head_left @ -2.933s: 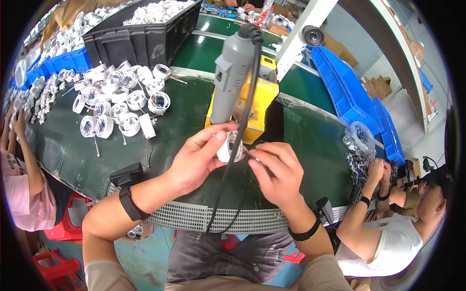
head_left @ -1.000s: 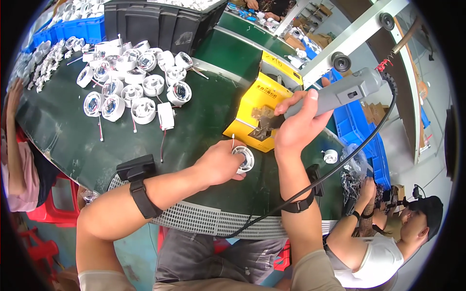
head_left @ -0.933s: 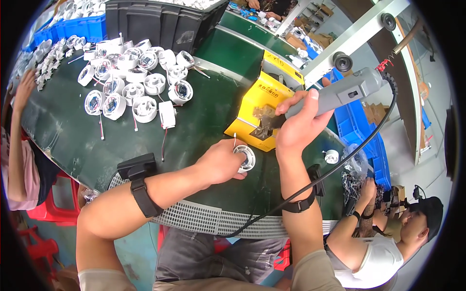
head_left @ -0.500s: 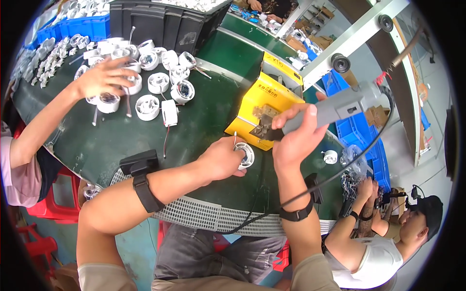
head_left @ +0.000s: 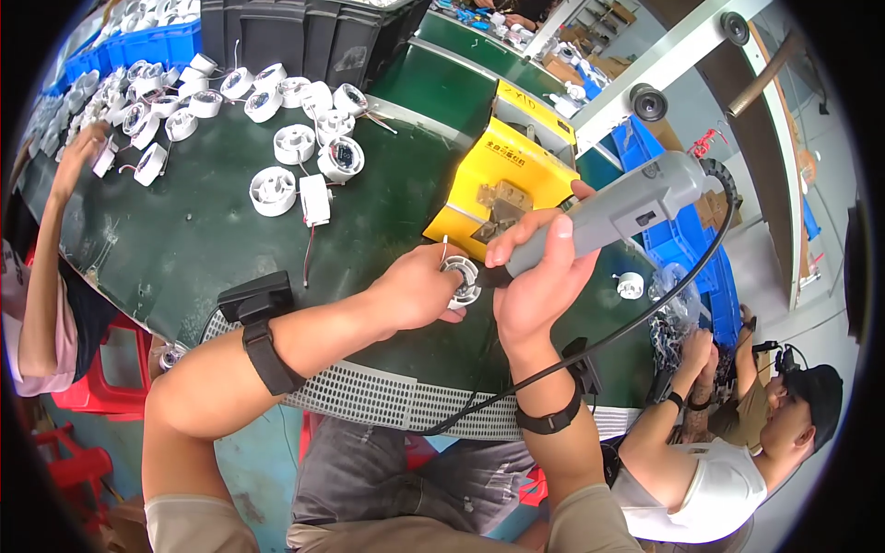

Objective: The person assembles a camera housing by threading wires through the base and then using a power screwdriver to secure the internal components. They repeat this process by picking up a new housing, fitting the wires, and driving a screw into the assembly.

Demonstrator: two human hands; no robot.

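Observation:
My left hand (head_left: 413,288) is closed around a small round white plastic housing (head_left: 468,292), tilted so its open face points right. A short white wire end sticks up beside my thumb. In my right hand (head_left: 546,293) lies a grey electric screwdriver (head_left: 613,217), held slantwise with its black nose at the housing's open face. Whether the bit touches a screw inside is too small to make out. Just beyond both hands stands a yellow screw feeder (head_left: 530,170) with a metal outlet on its near side.
Several white housings (head_left: 274,192) with wires are spread across the green table (head_left: 221,240). A co-worker's hand (head_left: 85,152) is among parts at far left. A black crate (head_left: 277,46) stands behind. The screwdriver's cable (head_left: 636,318) crosses my right forearm. Another person (head_left: 701,479) works at right.
My right hand has brought the screwdriver down and left, from the feeder to the housing. The co-worker's hand has shifted left, and several housings there have been pushed away from the near ones.

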